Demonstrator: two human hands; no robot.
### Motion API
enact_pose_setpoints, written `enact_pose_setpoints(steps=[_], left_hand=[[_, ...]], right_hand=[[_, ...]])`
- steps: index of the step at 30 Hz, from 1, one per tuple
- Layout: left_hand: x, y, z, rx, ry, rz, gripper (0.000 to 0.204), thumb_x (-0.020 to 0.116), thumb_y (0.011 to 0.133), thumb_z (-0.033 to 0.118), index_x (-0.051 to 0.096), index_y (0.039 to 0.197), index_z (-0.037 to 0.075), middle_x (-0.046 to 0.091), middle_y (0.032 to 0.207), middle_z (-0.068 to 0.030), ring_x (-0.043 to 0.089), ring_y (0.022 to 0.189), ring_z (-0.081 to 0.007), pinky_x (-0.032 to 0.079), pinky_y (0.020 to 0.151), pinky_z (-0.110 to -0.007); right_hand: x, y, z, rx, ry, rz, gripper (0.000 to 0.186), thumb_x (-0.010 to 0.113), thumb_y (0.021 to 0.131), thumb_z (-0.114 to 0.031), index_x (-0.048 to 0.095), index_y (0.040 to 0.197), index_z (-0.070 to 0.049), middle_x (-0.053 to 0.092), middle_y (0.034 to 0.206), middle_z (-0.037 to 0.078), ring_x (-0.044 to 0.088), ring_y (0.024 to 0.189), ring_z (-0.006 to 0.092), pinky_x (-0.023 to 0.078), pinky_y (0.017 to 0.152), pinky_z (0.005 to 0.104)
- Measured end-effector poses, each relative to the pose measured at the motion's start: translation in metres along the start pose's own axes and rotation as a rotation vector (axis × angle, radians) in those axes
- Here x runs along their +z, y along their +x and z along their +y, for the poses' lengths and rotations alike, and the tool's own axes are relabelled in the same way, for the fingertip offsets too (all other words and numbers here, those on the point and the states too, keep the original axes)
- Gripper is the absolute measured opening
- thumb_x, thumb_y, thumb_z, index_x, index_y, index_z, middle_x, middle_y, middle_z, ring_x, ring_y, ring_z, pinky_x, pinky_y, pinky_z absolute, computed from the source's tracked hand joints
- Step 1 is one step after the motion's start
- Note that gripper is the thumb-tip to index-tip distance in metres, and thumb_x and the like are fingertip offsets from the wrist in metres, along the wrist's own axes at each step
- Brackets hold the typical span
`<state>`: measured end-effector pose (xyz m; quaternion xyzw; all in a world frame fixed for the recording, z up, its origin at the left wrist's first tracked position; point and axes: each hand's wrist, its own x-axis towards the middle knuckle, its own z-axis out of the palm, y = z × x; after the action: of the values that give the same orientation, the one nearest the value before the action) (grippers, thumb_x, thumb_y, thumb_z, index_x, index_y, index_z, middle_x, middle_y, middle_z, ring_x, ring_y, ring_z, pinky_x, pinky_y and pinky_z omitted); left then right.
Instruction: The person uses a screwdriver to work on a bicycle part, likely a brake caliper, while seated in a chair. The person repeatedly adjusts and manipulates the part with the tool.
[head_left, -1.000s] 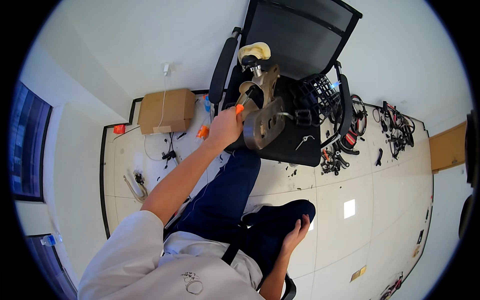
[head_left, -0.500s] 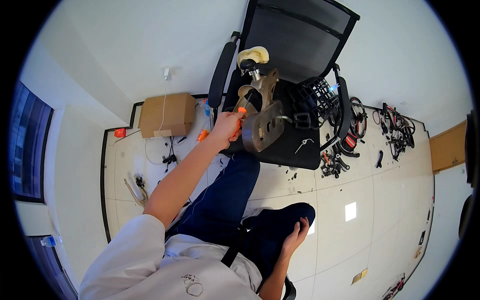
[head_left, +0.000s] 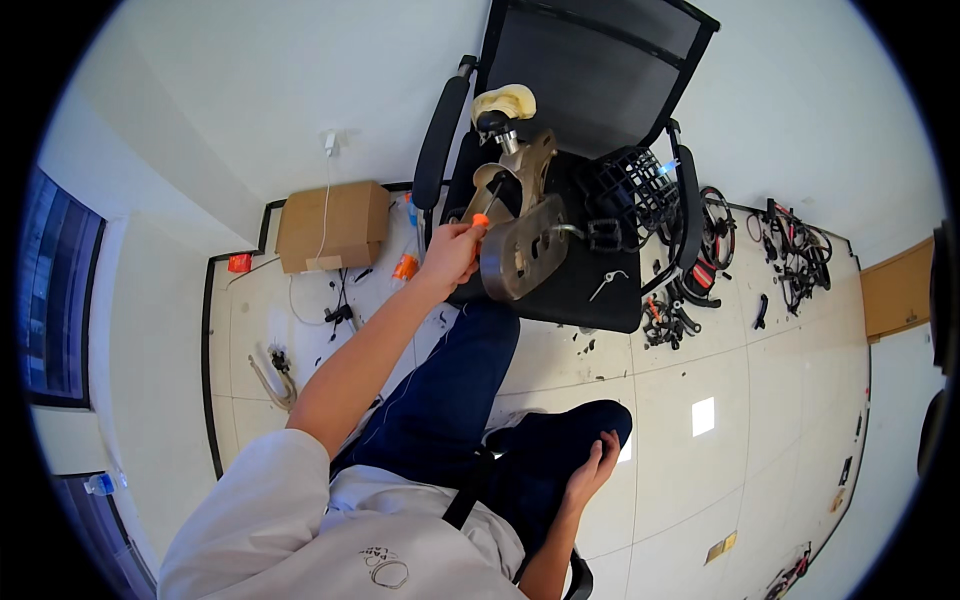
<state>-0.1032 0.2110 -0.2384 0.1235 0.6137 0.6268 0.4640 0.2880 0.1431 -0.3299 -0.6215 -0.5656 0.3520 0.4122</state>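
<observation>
Head view: left hand grips orange-handled screwdriver, shaft angled toward metal frame just ahead-right of it. Right hand loose at knee, holding nothing. I'd brace frame with that one, keep shaft aligned.

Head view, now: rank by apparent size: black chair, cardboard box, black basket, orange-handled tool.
1. Black chair
2. Cardboard box and black basket: too alike to rank
3. Orange-handled tool, partly hidden by the left hand; visible part clearly smallest
</observation>
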Motion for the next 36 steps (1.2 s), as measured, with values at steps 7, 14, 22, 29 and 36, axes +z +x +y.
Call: enact_pose_setpoints(steps=[7,14,22,29,36], left_hand=[[-0.0002,0.0035,-0.0027,-0.004,0.002,0.013,0.023,0.054,0.095,0.023,0.059,0.087,0.002,0.045,0.061,-0.0005,0.04,0.042,-0.0086,0.022,0.036,-0.024],[-0.0012,0.0036,-0.0034,0.0,0.008,-0.003,0.023,0.053,0.096,0.025,0.058,0.088,0.003,0.045,0.061,-0.0005,0.04,0.042,-0.0088,0.022,0.036,-0.024],[0.0006,0.0049,-0.0027,-0.016,0.038,0.018,0.024,0.052,0.097,0.024,0.06,0.101,0.002,0.041,0.058,0.0019,0.035,0.041,-0.0074,0.022,0.036,-0.024],[-0.0015,0.0057,-0.0043,-0.016,-0.037,-0.015,0.023,0.052,0.096,0.025,0.057,0.089,0.004,0.048,0.064,-0.001,0.042,0.044,-0.0091,0.021,0.036,-0.023],[-0.0005,0.0045,-0.0064,-0.019,0.012,0.008,0.026,0.051,0.098,0.029,0.058,0.091,0.005,0.046,0.062,-0.0003,0.041,0.043,-0.0088,0.022,0.036,-0.023]], right_hand=[[-0.0015,0.0009,0.0049,0.012,0.032,0.002,0.03,0.049,0.093,-0.015,0.055,0.116,0.004,0.048,0.135,0.022,0.044,0.126,0.0338,0.029,0.109,0.0406],[-0.0016,-0.0005,0.0083,0.032,0.062,0.016,0.03,0.049,0.092,-0.014,0.054,0.116,0.004,0.047,0.136,0.022,0.045,0.126,0.0335,0.03,0.109,0.0405],[-0.0017,-0.0002,0.0069,0.046,0.078,0.019,0.031,0.049,0.092,-0.013,0.053,0.117,0.004,0.047,0.136,0.022,0.044,0.127,0.0333,0.029,0.109,0.0405],[-0.0016,0.0002,0.0063,0.028,0.059,0.01,0.031,0.05,0.092,-0.012,0.053,0.117,0.004,0.047,0.136,0.022,0.044,0.127,0.0334,0.029,0.11,0.0405],[-0.0013,-0.0001,0.004,0.023,0.038,0.001,0.03,0.051,0.091,-0.011,0.053,0.117,0.004,0.047,0.136,0.022,0.043,0.128,0.0333,0.028,0.11,0.0406]])
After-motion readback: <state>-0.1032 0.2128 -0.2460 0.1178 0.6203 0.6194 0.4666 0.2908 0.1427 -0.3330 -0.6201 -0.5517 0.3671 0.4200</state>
